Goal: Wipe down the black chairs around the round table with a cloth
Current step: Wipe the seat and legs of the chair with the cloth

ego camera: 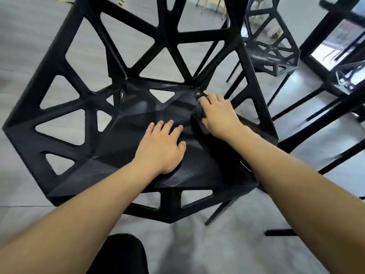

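Observation:
A black chair (pixel 83 99) with triangular cut-outs fills the middle of the view, its seat facing me. My left hand (pixel 162 145) lies flat on the seat with straight fingers. My right hand (pixel 217 113) presses a dark cloth (pixel 198 117) against the seat's right rear corner, where seat meets backrest. The cloth is almost the same colour as the chair and mostly hidden under the hand; only its left edge shows.
A second black chair (pixel 274 56) of the same kind stands behind at the right. Black table legs (pixel 324 26) and a third chair (pixel 349 76) sit at the far right. Grey floor (pixel 25 36) lies to the left and in front.

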Demonstrator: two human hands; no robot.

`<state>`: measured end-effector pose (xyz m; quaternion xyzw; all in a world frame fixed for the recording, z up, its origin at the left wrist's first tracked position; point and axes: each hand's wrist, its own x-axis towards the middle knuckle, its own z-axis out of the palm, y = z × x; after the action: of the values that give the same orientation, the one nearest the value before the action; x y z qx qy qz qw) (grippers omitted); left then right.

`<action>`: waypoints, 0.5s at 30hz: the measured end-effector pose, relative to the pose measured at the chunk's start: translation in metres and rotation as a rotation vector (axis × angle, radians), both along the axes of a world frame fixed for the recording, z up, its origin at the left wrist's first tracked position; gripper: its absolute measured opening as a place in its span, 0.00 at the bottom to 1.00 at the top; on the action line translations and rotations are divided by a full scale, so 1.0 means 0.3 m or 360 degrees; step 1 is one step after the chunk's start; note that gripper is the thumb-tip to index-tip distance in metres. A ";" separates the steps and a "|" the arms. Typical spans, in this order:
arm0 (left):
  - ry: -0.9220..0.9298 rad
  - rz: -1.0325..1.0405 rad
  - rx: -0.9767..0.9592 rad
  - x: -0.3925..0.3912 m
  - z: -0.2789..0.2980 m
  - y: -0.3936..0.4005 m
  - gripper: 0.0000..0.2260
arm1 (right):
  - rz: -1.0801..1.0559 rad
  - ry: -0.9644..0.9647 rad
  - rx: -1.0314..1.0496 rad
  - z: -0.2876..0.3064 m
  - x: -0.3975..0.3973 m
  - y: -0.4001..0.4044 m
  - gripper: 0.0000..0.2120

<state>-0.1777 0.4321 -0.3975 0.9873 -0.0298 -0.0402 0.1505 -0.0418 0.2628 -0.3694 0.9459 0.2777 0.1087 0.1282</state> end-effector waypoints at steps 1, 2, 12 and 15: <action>0.0002 -0.0001 0.0002 -0.001 0.002 -0.001 0.26 | -0.0016 0.0010 -0.0019 0.008 -0.044 -0.020 0.29; 0.0003 0.0001 0.0004 -0.002 0.002 -0.002 0.26 | -0.0038 0.0027 -0.0007 0.013 -0.088 -0.036 0.29; -0.0003 -0.0004 0.0008 0.002 0.000 0.004 0.25 | -0.0476 -0.0387 0.0092 0.007 -0.176 -0.087 0.21; -0.0029 -0.0001 0.0055 0.009 -0.005 0.003 0.25 | -0.0427 -0.0177 0.0368 -0.028 -0.258 -0.010 0.22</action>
<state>-0.1750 0.4330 -0.3991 0.9901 -0.0307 -0.0318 0.1333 -0.1192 0.2597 -0.3780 0.9754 0.1271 0.1739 0.0471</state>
